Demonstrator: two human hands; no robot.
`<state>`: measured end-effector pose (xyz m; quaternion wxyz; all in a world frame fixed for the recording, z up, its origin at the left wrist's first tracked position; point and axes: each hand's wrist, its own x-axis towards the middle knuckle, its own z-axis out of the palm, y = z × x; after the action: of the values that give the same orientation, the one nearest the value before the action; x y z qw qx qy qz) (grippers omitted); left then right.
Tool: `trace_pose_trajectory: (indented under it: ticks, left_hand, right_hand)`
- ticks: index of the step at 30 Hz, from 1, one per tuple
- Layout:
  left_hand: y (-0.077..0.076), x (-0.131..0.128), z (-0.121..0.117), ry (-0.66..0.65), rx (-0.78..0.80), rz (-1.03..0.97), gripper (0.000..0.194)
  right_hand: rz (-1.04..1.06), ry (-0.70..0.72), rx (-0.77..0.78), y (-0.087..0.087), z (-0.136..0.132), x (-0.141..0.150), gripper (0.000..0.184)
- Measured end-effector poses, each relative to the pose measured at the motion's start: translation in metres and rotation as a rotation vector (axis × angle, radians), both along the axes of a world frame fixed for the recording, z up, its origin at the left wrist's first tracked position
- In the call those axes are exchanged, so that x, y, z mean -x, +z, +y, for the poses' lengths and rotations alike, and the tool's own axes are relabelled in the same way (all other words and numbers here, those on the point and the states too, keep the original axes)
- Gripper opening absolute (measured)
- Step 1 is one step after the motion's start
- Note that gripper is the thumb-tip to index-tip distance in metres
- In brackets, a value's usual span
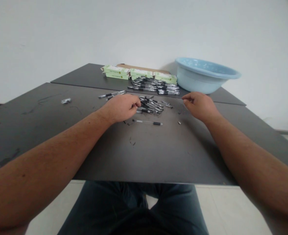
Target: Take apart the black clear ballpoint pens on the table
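Note:
My left hand (123,107) is closed with curled fingers at the left edge of a loose pile of clear pens with black grips (152,105). What it holds, if anything, is hidden. To the right of that pile, my right hand (200,103) has thumb and fingertips brought together in a pinch; anything between them is too small to make out. One single pen (147,122) lies crosswise in front of the pile. A few more pens (112,94) rest behind my left wrist, partly covered by it.
Behind the loose pile is a larger stack of pens (156,85). Green and white boxes (116,71) stand in a row at the back. A light blue basin (200,80) sits back right. A small clear bundle (66,101) and a tiny pale piece (179,123) lie on the dark table (153,156).

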<state>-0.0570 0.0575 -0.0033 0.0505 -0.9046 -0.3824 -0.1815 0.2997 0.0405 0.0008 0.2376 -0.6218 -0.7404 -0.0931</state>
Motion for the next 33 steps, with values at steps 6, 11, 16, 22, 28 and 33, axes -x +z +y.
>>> trace_pose_trajectory:
  ticks: [6, 11, 16, 22, 28, 33]
  left_hand:
    - [0.0, 0.0, 0.001, 0.004, -0.006, -0.004, 0.033]
    - [0.001, -0.001, -0.001, 0.019, 0.003, -0.003, 0.032]
    - [0.002, -0.002, -0.002, 0.014, 0.007, 0.009, 0.033]
    - [0.0, -0.002, 0.0, 0.019, 0.005, 0.0, 0.032]
    - [0.002, -0.002, -0.002, 0.033, -0.003, 0.011, 0.03]
    - [0.003, -0.004, -0.003, 0.033, -0.005, 0.012, 0.03]
  right_hand:
    - [-0.037, 0.149, 0.008, -0.009, -0.001, 0.016, 0.027]
    - [-0.072, 0.205, 0.008, -0.013, 0.0, 0.02, 0.026]
    - [-0.056, 0.216, 0.002, -0.015, 0.0, 0.022, 0.028]
    - [-0.075, 0.535, -0.012, -0.018, -0.01, 0.039, 0.03]
    - [-0.15, 0.654, 0.07, -0.017, -0.023, 0.065, 0.035]
    - [-0.205, 0.656, 0.128, -0.018, -0.02, 0.075, 0.037]
